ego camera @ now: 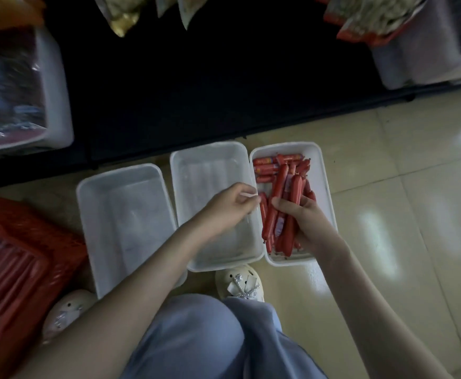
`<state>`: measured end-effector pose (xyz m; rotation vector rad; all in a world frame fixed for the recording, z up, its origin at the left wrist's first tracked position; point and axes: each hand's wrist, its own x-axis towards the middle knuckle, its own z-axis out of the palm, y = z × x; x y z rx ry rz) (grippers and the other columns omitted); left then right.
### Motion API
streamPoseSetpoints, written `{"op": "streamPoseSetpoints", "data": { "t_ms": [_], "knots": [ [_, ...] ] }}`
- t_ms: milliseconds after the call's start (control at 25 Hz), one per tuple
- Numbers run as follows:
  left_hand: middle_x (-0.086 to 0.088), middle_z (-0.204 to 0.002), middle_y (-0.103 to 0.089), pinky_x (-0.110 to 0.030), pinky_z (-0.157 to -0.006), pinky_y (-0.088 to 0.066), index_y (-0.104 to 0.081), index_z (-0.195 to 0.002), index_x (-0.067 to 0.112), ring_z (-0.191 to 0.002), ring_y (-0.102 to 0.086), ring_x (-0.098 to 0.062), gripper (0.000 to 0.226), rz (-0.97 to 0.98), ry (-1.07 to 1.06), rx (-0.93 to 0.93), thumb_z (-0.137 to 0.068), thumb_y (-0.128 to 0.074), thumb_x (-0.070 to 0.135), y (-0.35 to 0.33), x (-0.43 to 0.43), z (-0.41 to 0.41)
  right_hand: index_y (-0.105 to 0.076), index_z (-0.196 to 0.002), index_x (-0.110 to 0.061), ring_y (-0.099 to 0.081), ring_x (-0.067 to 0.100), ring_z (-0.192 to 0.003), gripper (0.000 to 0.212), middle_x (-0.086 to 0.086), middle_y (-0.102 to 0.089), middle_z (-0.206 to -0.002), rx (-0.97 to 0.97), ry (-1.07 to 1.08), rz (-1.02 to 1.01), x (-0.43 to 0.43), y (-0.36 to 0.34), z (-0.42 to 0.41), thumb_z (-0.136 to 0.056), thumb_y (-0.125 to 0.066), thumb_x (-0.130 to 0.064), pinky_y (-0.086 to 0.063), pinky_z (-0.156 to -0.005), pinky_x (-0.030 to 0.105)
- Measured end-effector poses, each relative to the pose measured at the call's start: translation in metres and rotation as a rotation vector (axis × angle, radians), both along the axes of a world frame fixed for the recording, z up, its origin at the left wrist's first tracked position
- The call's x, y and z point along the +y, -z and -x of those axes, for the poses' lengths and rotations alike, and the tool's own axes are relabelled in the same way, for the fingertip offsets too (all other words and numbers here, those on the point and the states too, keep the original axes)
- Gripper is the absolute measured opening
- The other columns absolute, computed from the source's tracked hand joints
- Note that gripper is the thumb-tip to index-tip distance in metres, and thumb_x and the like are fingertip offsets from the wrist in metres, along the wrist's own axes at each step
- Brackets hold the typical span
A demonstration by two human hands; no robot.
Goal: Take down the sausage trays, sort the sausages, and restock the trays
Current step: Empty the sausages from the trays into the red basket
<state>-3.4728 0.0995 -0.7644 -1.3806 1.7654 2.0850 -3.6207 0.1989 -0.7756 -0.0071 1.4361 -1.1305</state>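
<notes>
Looking down from the head camera, three white plastic trays stand side by side on the pale tiled floor (404, 192), just in front of a dark shelf base (196, 105). The left tray (119, 187) and the middle tray (196, 165) show their ribbed bottoms. The right tray (324, 184) touches the middle one along its long side and holds red sausages. Some short sausages (264, 168) lie crosswise at its far end. The right hand (307, 218) is over the near half of this tray, with its fingers and thumb wrapped round a bundle of long sausages (280, 206) that points away from the person, tilted slightly left. The left hand (228, 206) hovers over the middle tray at the rim shared with the right tray. Its fingers are curled in toward the thumb, but the blur hides whether they pinch anything or touch the rim. At the left edge stands a red crate (24, 242) with more long red sticks lying in it. On the shelf above, white bins sit at the left (57, 105) and the right (415, 67), and snack packets (122, 12) hang at the top. Below the trays are a cream shoe with a pearl bow (240, 285) and a knee in light blue trousers (204, 335).
</notes>
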Motion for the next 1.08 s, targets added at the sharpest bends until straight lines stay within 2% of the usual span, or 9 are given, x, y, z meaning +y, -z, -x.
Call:
{"op": "streamPoseSetpoints", "data": {
  "t_ms": [80,160,240,360,480,680,800,880,1080],
  "knots": [
    [0.000,-0.110,-0.066,-0.028,-0.083,-0.055,-0.050,-0.127,0.026,-0.098,-0.066,-0.011,0.033,-0.164,-0.069,0.123,-0.095,-0.053,0.037,-0.043,0.005,-0.012,-0.062,-0.105,0.001,-0.068,0.030,-0.085,0.019,0.019,-0.068,-0.093,-0.022,-0.085,0.101,-0.014,-0.051,-0.028,-0.087,-0.061,-0.005,-0.057,-0.075,0.038],
    [0.000,-0.105,-0.068,-0.025,-0.075,-0.056,-0.048,-0.130,0.031,-0.093,-0.068,-0.011,0.036,-0.185,-0.149,0.227,-0.095,-0.052,0.036,-0.080,0.006,-0.033,-0.063,-0.106,0.000,-0.068,0.031,-0.093,0.019,0.019,-0.070,-0.097,-0.015,-0.139,0.156,-0.026,-0.095,-0.054,-0.090,-0.058,-0.010,-0.057,-0.083,0.042],
    [-0.003,-0.107,-0.068,-0.033,-0.077,-0.057,-0.047,-0.132,0.034,-0.095,-0.068,-0.017,0.038,-0.156,-0.218,0.304,-0.095,-0.054,0.029,-0.110,0.004,-0.064,-0.064,-0.106,0.000,-0.069,0.030,-0.096,0.020,0.017,-0.071,-0.099,0.013,-0.195,0.180,-0.037,-0.133,-0.080,-0.093,-0.056,-0.013,-0.057,-0.083,0.042],
    [-0.011,-0.113,-0.065,-0.049,-0.084,-0.055,-0.052,-0.127,0.031,-0.101,-0.066,-0.028,0.033,-0.163,-0.342,0.400,-0.095,-0.055,0.021,-0.151,0.004,-0.121,-0.064,-0.108,0.000,-0.070,0.028,-0.088,0.022,0.018,-0.071,-0.098,0.033,-0.309,0.204,-0.046,-0.182,-0.127,-0.095,-0.054,-0.014,-0.059,-0.071,0.040],
    [-0.008,-0.103,-0.066,-0.051,-0.083,-0.055,-0.058,-0.116,0.029,-0.096,-0.066,-0.028,0.026,-0.126,-0.461,0.461,-0.095,-0.055,0.014,-0.181,0.013,-0.180,-0.064,-0.111,0.000,-0.071,0.031,-0.085,0.024,0.019,-0.070,-0.097,0.034,-0.426,0.233,-0.050,-0.215,-0.182,-0.095,-0.055,-0.015,-0.059,-0.067,0.044],
    [-0.009,-0.105,-0.066,-0.046,-0.080,-0.054,-0.050,-0.131,0.023,-0.091,-0.065,-0.024,0.046,-0.007,-0.531,0.450,-0.090,-0.061,0.006,-0.208,0.032,-0.265,-0.063,-0.110,-0.002,-0.070,0.029,-0.081,0.024,0.018,-0.069,-0.095,-0.007,-0.564,0.281,-0.049,-0.238,-0.264,-0.097,-0.051,-0.018,-0.059,-0.067,0.046],
    [-0.015,-0.115,-0.064,-0.049,-0.084,-0.053,-0.050,-0.132,0.025,-0.098,-0.064,-0.027,0.046,0.021,-0.581,0.449,-0.092,-0.058,0.004,-0.220,0.045,-0.307,-0.063,-0.110,-0.002,-0.069,0.029,-0.079,0.025,0.018,-0.068,-0.097,-0.057,-0.605,0.306,-0.050,-0.242,-0.304,-0.096,-0.051,-0.019,-0.059,-0.067,0.046],
    [-0.018,-0.117,-0.063,-0.049,-0.082,-0.052,-0.053,-0.130,0.027,-0.095,-0.062,-0.029,0.045,0.035,-0.649,0.456,-0.092,-0.055,0.001,-0.226,0.053,-0.333,-0.063,-0.109,-0.003,-0.069,0.028,-0.077,0.025,0.017,-0.068,-0.095,-0.094,-0.662,0.321,-0.051,-0.245,-0.330,-0.095,-0.052,-0.020,-0.059,-0.064,0.044],
    [-0.020,-0.108,-0.061,-0.056,-0.086,-0.049,-0.055,-0.127,0.023,-0.092,-0.059,-0.034,0.047,0.041,-0.850,0.497,-0.091,-0.048,-0.006,-0.241,0.071,-0.389,-0.056,-0.124,0.004,-0.063,0.040,-0.096,0.037,0.028,-0.061,-0.114,-0.110,-0.797,0.365,-0.057,-0.254,-0.386,-0.095,-0.053,-0.018,-0.055,-0.075,0.056]
  ]
}}
